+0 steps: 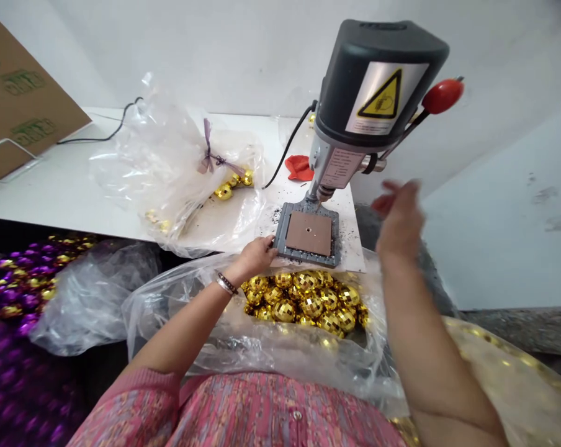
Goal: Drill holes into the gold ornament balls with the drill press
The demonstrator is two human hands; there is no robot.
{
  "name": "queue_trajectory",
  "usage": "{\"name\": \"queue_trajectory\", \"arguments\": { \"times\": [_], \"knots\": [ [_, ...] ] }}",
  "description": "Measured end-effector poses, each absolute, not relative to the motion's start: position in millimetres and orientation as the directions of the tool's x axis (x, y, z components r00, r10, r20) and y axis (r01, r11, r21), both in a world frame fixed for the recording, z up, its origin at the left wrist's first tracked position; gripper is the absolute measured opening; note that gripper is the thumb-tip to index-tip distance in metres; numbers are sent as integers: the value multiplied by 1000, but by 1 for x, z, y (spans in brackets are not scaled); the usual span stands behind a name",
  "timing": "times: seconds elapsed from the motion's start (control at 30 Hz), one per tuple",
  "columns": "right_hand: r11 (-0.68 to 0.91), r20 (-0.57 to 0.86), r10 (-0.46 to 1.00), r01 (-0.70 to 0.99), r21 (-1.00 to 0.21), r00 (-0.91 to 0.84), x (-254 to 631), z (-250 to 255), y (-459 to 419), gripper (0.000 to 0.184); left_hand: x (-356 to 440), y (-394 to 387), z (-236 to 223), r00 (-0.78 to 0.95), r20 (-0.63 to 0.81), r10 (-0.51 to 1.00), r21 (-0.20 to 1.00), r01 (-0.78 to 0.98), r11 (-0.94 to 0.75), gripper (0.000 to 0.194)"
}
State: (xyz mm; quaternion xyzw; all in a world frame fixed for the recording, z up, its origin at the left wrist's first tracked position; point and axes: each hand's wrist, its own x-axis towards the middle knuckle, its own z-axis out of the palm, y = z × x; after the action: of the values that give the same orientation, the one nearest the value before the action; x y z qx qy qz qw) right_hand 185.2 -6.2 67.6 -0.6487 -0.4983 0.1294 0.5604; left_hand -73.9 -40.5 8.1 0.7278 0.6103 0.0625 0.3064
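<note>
Both hands empty: left hand (255, 259) on drill press base (335, 233), right hand (398, 217) raised open nearby.

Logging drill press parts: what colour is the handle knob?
The drill press handle knob is red, best seen in the head view.

Gold baubles (303, 301) with a mirrored mosaic pattern sit at 6 o'clock, and purple-and-gold baubles (24, 298) at 8 o'clock. At 1 o'clock, a dark grey drill press (378, 81) bears a yellow-and-black warning triangle (380, 93) and a red handle knob (443, 96). A pink patterned blouse (243, 416) shows at 6 o'clock.
</note>
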Motion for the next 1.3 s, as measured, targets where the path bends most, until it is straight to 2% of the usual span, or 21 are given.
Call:
{"name": "queue_trajectory", "arguments": {
  "times": [0.1,0.2,0.5,0.57,0.63,0.73,0.77,0.83,0.93,1.03,1.17,1.3],
  "knots": [
    [-13,263,846,512,-859,463,165,-2,-36,107,-68,-46,12,215,-283,935,444,893,-71,33],
    [-77,189,876,515,-854,444,150,-38,-46,106,-66,-50,10,190,-242,951,441,895,-67,28],
    [-118,125,914,548,-828,386,158,-45,-25,101,-58,-59,7,155,-217,964,412,909,-54,28],
    [-117,127,913,546,-830,388,158,-48,-23,101,-59,-56,14,174,-260,950,423,905,-50,28],
    [-114,131,910,541,-833,393,157,-49,-25,101,-67,-45,24,178,-334,926,497,868,12,29],
    [-98,147,908,540,-836,393,156,-51,-30,101,-91,-11,40,44,-341,939,590,788,177,38],
    [-91,155,907,540,-837,393,155,-51,-31,100,-101,3,43,-42,-286,957,576,791,207,39],
    [-78,172,901,539,-839,398,156,-52,-34,98,-123,32,45,-197,-136,971,457,857,238,36],
    [-66,190,894,540,-839,405,156,-53,-35,95,-149,66,36,-324,-69,944,380,866,325,42],
    [-53,208,893,551,-833,400,157,-55,-35,92,-164,84,18,-313,-55,948,429,850,305,56],
    [-39,238,885,571,-820,401,157,-60,-35,86,-169,91,-2,-203,24,979,568,809,154,46],
    [-16,260,883,579,-815,391,157,-62,-33,83,-159,83,-3,-205,14,979,619,770,153,47]
  ]
}}
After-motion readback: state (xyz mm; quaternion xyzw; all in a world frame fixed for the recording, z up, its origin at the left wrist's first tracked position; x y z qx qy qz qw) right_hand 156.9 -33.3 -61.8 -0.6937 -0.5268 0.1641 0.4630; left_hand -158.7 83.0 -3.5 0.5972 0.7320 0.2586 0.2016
